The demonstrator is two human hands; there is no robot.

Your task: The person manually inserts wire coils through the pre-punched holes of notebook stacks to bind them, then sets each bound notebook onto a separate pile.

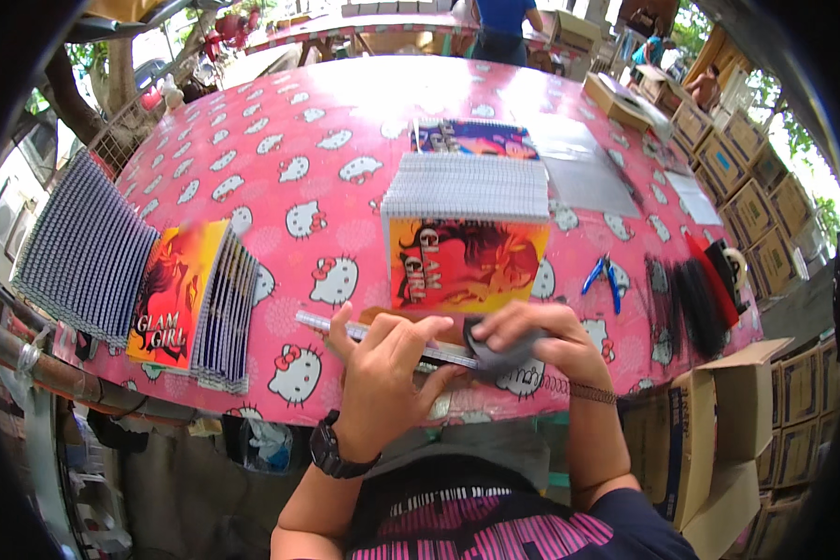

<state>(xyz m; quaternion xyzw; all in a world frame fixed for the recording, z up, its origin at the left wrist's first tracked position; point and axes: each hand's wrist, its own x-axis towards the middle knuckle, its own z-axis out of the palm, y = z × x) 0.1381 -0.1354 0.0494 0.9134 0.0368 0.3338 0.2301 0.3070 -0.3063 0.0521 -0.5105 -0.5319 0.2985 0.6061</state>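
At the table's near edge, my left hand [392, 350] grips a thin notebook [322, 323], seen nearly edge-on. My right hand [551, 331] is closed on a dark grey, soft-looking pad [507, 353], blurred by motion, against the notebook's right end. From there a dark spiral binding wire [557, 384] trails right, beneath my right wrist. Just beyond my hands stands a stack of spiral notebooks [467, 266] with a red and yellow cover on its near side. My fingers hide much of the notebook.
More notebooks [173, 299] stack at the left. Blue-handled pliers [604, 278] and bundled black spiral wires [695, 308] lie at the right. Clear plastic sheets [583, 163] rest farther back. An open cardboard box [709, 448] stands beside the pink patterned table [336, 219]; a person [506, 28] is beyond.
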